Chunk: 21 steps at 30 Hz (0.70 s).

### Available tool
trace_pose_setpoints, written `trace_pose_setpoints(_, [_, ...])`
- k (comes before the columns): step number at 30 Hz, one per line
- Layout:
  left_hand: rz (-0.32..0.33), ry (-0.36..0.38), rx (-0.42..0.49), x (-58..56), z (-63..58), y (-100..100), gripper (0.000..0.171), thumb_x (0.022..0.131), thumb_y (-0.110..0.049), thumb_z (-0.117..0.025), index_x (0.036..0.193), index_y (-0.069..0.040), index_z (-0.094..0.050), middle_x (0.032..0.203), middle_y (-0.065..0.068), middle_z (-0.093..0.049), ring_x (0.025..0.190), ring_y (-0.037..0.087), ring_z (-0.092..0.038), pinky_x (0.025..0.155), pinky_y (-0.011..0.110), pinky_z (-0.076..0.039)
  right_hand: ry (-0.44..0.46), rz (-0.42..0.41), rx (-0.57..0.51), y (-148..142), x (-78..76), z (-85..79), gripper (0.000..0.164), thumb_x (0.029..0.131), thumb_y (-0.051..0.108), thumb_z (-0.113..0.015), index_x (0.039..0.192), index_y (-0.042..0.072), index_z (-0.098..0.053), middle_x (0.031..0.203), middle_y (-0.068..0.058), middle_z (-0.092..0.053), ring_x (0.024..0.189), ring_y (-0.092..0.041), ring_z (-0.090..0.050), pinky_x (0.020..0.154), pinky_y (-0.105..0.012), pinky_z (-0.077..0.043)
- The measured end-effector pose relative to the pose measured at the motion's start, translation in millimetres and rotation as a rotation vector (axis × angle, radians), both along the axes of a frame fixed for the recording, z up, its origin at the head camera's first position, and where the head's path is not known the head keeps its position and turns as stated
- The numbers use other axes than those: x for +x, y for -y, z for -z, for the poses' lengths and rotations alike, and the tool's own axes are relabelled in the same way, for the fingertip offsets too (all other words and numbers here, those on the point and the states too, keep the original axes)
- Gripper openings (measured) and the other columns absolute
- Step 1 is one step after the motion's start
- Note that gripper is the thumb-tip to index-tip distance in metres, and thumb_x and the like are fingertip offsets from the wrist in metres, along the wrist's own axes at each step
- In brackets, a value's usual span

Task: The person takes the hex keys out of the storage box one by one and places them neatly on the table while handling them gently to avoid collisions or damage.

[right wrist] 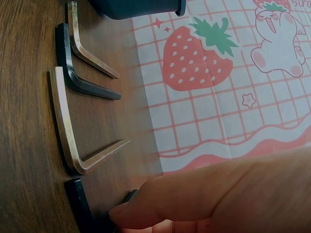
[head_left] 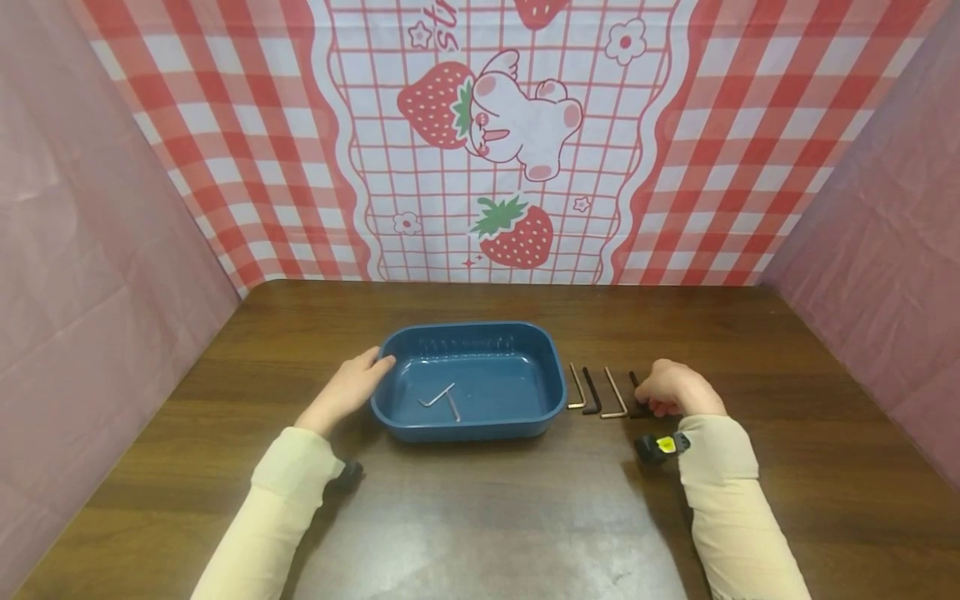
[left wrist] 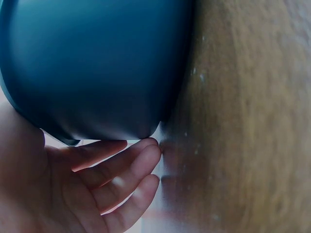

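Note:
A blue rectangular basin [head_left: 480,431] stands on the table. My left hand [head_left: 345,390] holds its left end, thumb over the rim and fingers [left wrist: 141,162] along the outer wall. Inside the basin lie two silvery hex keys [head_left: 442,394], one touching or crossing the other. To the right of the basin, my right hand [head_left: 681,390] pinches a black hex key [right wrist: 77,204] at table level; thumb and fingers hide part of it. Beside that key lie a brass-coloured hex key [head_left: 615,391], a black one [head_left: 592,390] and a thinner brass-coloured one [head_left: 577,386], in a row.
The brown wooden table [head_left: 480,517] reaches back to a red-and-white checked cloth [head_left: 262,100] with strawberry prints. Pink cloth [head_left: 97,208] hangs at both sides. A dark wrist-worn device [head_left: 656,448] with a yellow label sits below the right hand.

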<state>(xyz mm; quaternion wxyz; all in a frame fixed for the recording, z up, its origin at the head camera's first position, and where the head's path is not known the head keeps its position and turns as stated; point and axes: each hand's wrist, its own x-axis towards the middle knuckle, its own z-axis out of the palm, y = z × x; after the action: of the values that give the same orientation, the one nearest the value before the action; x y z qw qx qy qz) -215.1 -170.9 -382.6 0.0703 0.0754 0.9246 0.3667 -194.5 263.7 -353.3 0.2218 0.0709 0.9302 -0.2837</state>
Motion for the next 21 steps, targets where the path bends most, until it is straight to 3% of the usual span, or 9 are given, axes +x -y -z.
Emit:
trace_pose_setpoints(9, [-0.003, 0.02, -0.004, -0.1, 0.3, 0, 0.054, 0.096, -0.04, -0.032, 0.133, -0.001, -0.04, 0.132, 0.023, -0.046, 0.124, 0.039, -0.041, 0.1, 0.054, -0.033, -0.004, -0.007, 0.021, 1, 1.1, -1.7, 0.012, 0.074, 0.008, -0.055, 0.064, 0.001, -0.057, 0.054, -0.001, -0.051, 0.048, -0.012, -0.048, 0.047, -0.022, -0.041])
trace_pose_setpoints(17, [0.001, 0.025, 0.007, 0.2, 0.8, 0, 0.053, 0.096, -0.04, -0.032, 0.133, -0.002, -0.04, 0.132, 0.021, -0.047, 0.124, 0.038, -0.042, 0.1, 0.053, -0.033, -0.021, -0.033, 0.116, 2, 2.6, -5.1, 0.018, 0.074, 0.015, -0.058, 0.062, 0.002, -0.057, 0.055, -0.003, -0.053, 0.051, -0.015, -0.051, 0.047, -0.025, -0.04])
trace_pose_setpoints(21, [0.002, 0.023, 0.006, 0.1, 0.8, 0, 0.054, 0.096, -0.04, -0.032, 0.134, -0.002, -0.039, 0.133, 0.021, -0.046, 0.125, 0.038, -0.041, 0.101, 0.053, -0.032, -0.042, -0.058, 0.15, 7, 10.2, -18.6, 0.02, 0.076, 0.018, -0.058, 0.062, 0.003, -0.057, 0.055, -0.003, -0.053, 0.052, -0.015, -0.052, 0.048, -0.026, -0.039])
